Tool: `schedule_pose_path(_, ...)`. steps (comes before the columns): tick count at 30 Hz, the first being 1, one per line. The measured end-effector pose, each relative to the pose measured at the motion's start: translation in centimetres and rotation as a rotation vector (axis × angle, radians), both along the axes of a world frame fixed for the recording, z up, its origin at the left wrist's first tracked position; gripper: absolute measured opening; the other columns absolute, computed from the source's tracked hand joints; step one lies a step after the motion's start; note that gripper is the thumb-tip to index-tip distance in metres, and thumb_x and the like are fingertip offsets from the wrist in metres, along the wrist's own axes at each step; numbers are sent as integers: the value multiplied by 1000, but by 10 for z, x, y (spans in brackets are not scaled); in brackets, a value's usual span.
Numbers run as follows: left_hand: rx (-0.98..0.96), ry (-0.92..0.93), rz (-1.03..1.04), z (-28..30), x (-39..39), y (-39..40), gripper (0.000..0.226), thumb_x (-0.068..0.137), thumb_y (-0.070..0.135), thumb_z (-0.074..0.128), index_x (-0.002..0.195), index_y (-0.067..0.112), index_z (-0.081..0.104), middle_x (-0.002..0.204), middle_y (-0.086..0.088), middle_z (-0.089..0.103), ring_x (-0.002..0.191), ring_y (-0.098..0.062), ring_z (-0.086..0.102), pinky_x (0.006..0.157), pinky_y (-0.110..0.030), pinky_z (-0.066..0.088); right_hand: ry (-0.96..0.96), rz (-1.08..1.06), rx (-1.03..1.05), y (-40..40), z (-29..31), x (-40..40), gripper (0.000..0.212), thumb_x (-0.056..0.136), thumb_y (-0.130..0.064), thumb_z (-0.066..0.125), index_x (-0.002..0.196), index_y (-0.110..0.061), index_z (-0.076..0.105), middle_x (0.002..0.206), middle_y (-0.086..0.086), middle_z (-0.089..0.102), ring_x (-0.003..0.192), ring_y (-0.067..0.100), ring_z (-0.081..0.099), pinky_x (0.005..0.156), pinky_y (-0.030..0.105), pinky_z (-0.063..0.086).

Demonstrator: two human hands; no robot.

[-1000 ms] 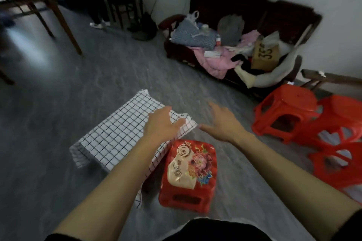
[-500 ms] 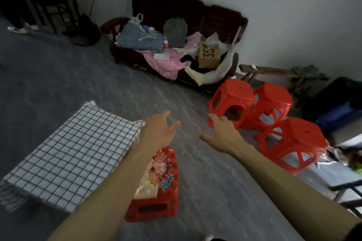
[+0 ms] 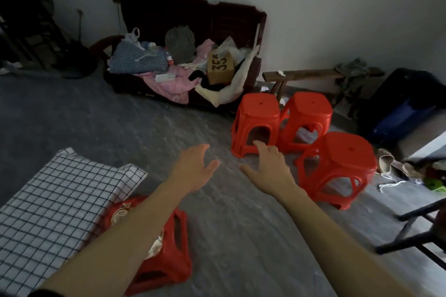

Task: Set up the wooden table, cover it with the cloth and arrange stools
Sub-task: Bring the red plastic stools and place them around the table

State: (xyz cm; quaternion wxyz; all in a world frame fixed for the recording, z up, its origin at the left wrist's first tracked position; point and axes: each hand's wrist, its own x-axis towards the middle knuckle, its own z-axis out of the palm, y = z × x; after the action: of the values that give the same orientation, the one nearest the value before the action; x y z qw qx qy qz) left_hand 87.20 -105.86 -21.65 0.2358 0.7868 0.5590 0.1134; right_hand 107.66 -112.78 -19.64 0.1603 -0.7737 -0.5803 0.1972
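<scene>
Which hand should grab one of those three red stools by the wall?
Probably the right hand: it is open and reaches toward the nearest plain red stool. The left hand, also open, hovers farther away over bare floor.

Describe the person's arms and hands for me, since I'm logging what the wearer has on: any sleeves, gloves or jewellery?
Both forearms are bare. The left hand and right hand wear no gloves, and no rings, watch or bands show on the fingers or wrists. A dark sleeve edge shows near the left elbow at the frame's bottom; the right arm shows no sleeve in view.
</scene>
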Motion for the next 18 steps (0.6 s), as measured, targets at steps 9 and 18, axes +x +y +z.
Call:
schedule_pose_path(9, 41, -40, -99, 10, 133, 32, 68, 89, 58, 52, 144, 19, 44, 140, -6, 54, 130, -24, 47, 109, -41, 38, 89, -135, 42, 18, 5, 128, 79, 85, -54, 64, 149, -27, 27, 143, 11, 38, 130, 35, 39, 103, 57, 40)
schedule_pose_path(18, 24, -109, -106, -15, 229, 158, 67, 87, 61, 47, 143, 24, 42, 140, -5, 52, 129, -27, 47, 105, -50, 41, 33, -227, 77, 121, 8, 204, 86, 72, -69, 53, 145, -28, 33, 141, 13, 45, 133, 37, 39, 104, 58, 39)
